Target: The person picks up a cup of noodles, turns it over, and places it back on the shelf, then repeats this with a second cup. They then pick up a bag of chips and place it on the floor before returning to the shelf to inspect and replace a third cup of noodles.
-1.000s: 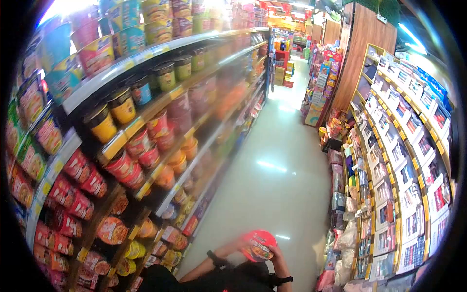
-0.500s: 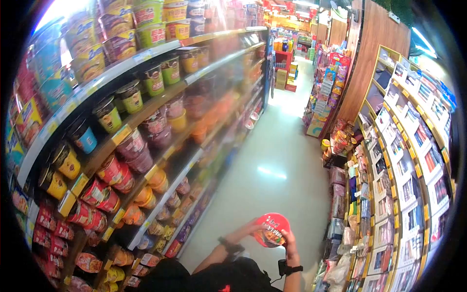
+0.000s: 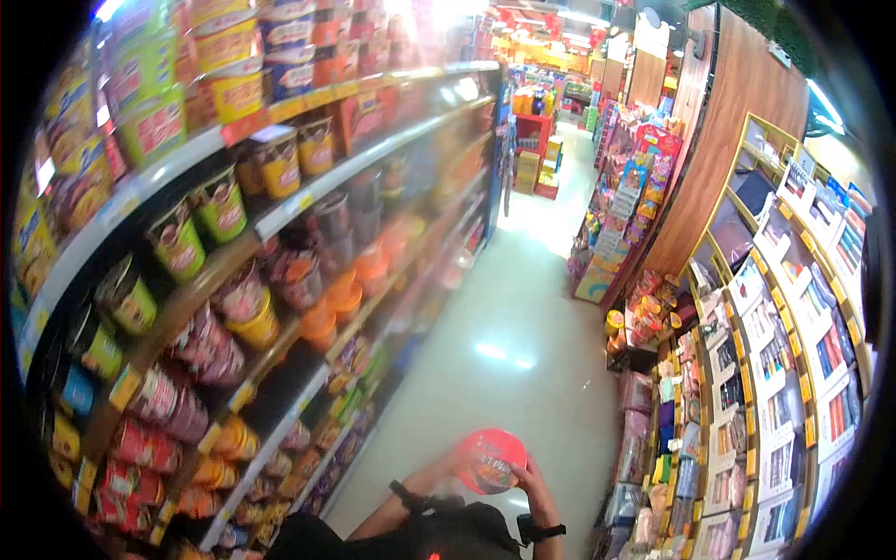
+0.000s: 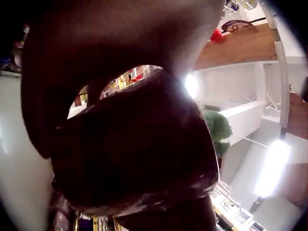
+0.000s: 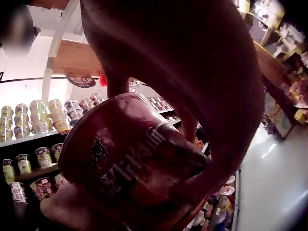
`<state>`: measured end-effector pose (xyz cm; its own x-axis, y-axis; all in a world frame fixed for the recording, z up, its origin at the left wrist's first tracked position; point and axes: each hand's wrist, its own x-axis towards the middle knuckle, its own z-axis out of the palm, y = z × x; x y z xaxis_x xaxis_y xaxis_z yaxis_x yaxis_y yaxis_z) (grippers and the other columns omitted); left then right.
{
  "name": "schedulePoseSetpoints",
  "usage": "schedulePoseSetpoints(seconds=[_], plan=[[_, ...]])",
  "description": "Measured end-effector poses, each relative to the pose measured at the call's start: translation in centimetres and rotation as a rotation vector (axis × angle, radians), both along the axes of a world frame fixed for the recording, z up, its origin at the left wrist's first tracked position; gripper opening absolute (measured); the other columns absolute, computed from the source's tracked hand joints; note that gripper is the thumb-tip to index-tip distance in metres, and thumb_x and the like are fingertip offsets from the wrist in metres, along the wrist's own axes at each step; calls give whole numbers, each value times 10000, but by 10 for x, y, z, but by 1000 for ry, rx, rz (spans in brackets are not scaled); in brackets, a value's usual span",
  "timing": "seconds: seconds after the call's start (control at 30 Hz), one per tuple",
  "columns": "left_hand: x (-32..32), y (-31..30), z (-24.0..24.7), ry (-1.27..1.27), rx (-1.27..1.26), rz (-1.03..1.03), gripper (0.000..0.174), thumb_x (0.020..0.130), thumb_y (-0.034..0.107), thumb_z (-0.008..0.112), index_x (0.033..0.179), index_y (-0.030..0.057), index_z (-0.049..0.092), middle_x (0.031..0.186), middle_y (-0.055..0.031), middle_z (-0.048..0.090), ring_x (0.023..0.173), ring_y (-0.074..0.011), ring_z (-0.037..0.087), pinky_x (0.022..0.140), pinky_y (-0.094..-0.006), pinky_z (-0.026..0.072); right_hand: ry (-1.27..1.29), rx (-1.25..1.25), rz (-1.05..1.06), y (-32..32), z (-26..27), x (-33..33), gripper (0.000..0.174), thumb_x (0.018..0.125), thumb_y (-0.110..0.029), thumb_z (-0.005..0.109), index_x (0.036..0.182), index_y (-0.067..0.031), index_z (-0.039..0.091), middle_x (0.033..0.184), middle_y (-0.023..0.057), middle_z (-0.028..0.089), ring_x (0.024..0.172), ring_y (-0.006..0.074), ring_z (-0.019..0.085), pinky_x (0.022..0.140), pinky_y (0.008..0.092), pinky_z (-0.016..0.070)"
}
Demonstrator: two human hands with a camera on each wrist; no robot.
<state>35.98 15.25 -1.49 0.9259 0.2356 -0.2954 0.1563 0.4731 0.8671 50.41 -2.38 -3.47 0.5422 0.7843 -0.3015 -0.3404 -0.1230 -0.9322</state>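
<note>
A red round instant-noodle bowl (image 3: 492,459) is held between both hands, low in the head view. The left hand (image 3: 450,469) grips its left side and the right hand (image 3: 533,483) its right side. Dark in the left wrist view, the bowl (image 4: 139,149) lies under the left hand (image 4: 115,33), whose fingers bend round it. In the right wrist view, printed lettering shows on the bowl (image 5: 127,149), and the right hand (image 5: 207,62) curls over its edge. Both wrists wear black straps.
Shelves of noodle cups (image 3: 177,243) line the left side. On the right stands a rack of packaged textiles (image 3: 784,373), with a snack display (image 3: 621,215) beyond it. A pale shiny floor (image 3: 504,317) runs between them toward red shelving (image 3: 532,140).
The shelves on both sides have shifted in the head view as the person moves along the aisle. Both hands keep hold of the bowl, which now appears slightly lower and further left than half a second ago.
</note>
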Motion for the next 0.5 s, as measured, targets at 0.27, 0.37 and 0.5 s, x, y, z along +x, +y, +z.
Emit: schedulePoseSetpoints(seconds=[0.27, 0.37, 0.5], plan=[[134, 117, -10, -78, 83, -54, 582, 1032, 347, 589, 1481, 15, 423, 1397, -109, 548, 1280, -186, 539, 1091, -347, 432, 14, 18, -78, 103, 10, 133, 510, 960, -304, 617, 1402, -61, 540, 1267, 46, 634, 1123, 159, 608, 941, 332, 490], [179, 161, -28, -25, 106, -19, 582, 1035, 343, 588, 1480, 13, 411, 1377, -116, 555, 1266, -188, 552, 1082, -348, 444, 80, 33, -116, 150, 7, 180, 482, 969, -272, 610, 1394, -55, 543, 1243, 42, 634, 1113, 164, 597, 923, 327, 488], [237, 215, -13, 110, 152, 131, 632, 1038, 477, 539, 1456, 20, 415, 1355, -104, 569, 1228, -186, 569, 1073, -370, 449, 101, -13, -229, 220, 1, 240, 483, 964, -272, 633, 1387, -58, 542, 1235, 56, 631, 1122, 185, 608, 922, 329, 496]])
